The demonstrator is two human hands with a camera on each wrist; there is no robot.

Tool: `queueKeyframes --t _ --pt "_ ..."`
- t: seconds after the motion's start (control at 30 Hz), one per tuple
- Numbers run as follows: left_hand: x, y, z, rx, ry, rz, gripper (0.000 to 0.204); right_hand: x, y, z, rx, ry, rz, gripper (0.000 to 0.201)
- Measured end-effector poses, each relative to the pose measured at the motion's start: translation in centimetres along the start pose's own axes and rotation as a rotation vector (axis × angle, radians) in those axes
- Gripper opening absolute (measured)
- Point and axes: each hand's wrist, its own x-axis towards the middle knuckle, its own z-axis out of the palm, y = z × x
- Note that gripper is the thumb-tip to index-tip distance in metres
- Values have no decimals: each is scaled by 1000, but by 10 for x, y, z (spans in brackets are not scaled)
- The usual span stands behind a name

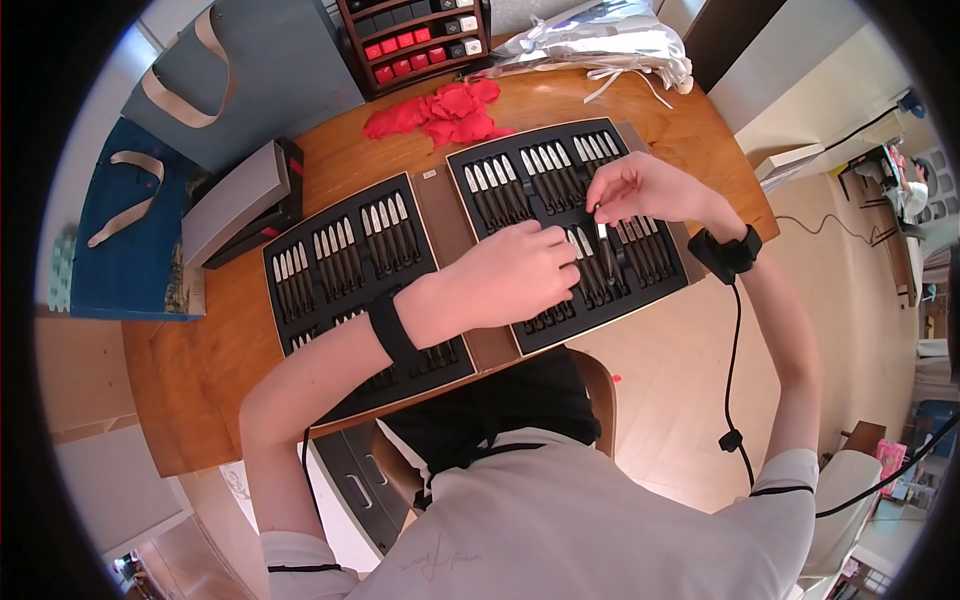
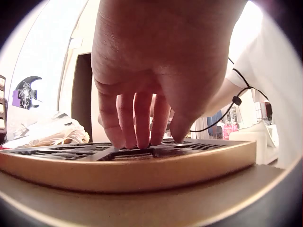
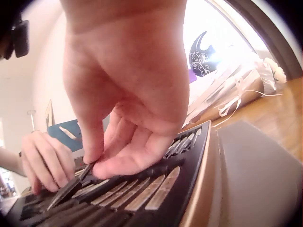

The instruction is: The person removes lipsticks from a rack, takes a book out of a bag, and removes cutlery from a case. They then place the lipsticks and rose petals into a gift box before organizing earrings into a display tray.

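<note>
My right hand (image 1: pixel 645 188) is over the right tray (image 1: pixel 556 222) of an opened case. Its thumb and forefinger pinch the end of a slim knife-shaped piece (image 3: pixel 71 190), dark with a silvery part, which slants down over the tray in the right wrist view. My left hand (image 1: pixel 510 275) lies across the near part of the same tray, fingers pointing down, tips at the pieces there; in the left wrist view the fingers (image 2: pixel 125 125) are spread a little. Rows of similar pieces (image 1: pixel 490 188), silver pointed tops and dark handles, fill the slots. My left forearm hides part of the left tray (image 1: pixel 345 297).
Red petals (image 1: pixel 445 112) lie beyond the case. A silver-wrapped bouquet (image 1: pixel 590 45) is at the back right, a wooden rack (image 1: pixel 415 50) at the back. Grey and blue bags (image 1: pixel 130 230) and a grey box (image 1: pixel 240 205) stand on the left. A cable (image 1: pixel 735 370) hangs from my right wrist.
</note>
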Motion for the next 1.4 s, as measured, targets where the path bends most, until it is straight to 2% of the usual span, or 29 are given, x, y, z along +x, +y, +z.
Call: queueKeyframes --t 0.4,0.5,0.6,0.8,0.9,1.0,1.1,1.3,1.4 --pt "6 7 2 -17 -52 -19 21 0 -4 0 -32 -73 16 11" --pt "6 8 0 -21 -70 -25 23 -2 -2 7 30 -50 -29 11" --pt "9 11 0 -7 -84 -24 26 -2 2 8 -32 -72 -39 11" --pt "19 26 2 7 -75 19 42 -1 -8 13 -258 -8 -206 10" --pt "20 37 14 38 -84 29 56 3 -10 15 -381 4 -201 13" --pt "21 38 20 26 -80 0 58 4 -11 16 -432 20 -153 17" --pt "21 39 20 57 -69 5 59 6 -7 15 -506 70 -224 19" --pt "25 39 16 21 -171 -20 60 10 -14 10 -447 54 -94 22" --pt "25 41 21 44 -140 -17 60 15 -14 9 -461 -2 -71 23"
